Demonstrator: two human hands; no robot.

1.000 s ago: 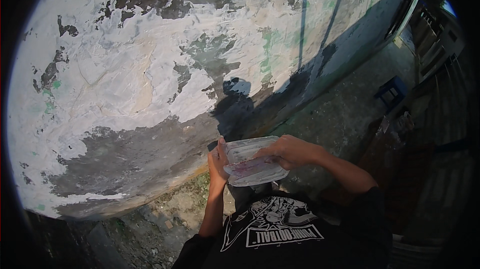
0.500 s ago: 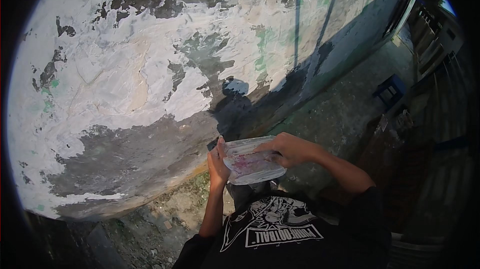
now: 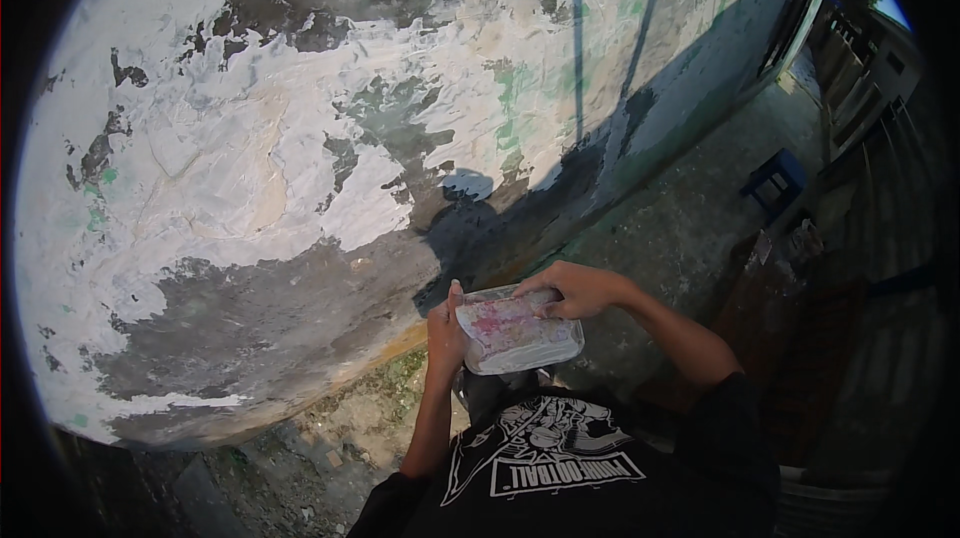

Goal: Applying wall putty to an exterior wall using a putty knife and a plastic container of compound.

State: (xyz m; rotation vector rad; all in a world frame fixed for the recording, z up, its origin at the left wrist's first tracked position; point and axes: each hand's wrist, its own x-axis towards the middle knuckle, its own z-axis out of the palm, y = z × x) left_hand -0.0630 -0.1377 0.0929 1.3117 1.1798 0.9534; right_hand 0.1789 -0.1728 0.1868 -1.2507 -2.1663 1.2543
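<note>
A shallow rectangular see-through plastic container (image 3: 530,358) sits in front of my body, tilted, its inside smeared white with pinkish-red stains. My left hand (image 3: 446,335) is closed on its left side, thumb up along the rim. My right hand (image 3: 572,290) is at the container's far right corner, fingers bent and thumb reaching inside. Whatever those fingers pinch, if anything, is hidden from this angle. Beyond the container rises a wall (image 3: 300,98) with patchy white coating over bare grey.
A small blue stool (image 3: 775,181) stands on the concrete floor (image 3: 680,213) to the right. Rubble and weeds (image 3: 380,408) lie along the wall's foot at lower left. Clear plastic bags (image 3: 803,240) lie farther right, in shade. My shadow (image 3: 465,228) falls on the wall.
The container has shifted slightly right and down and tipped, showing more of its stained inside. My right hand has drawn back from its middle to the far right corner. My left hand keeps its hold.
</note>
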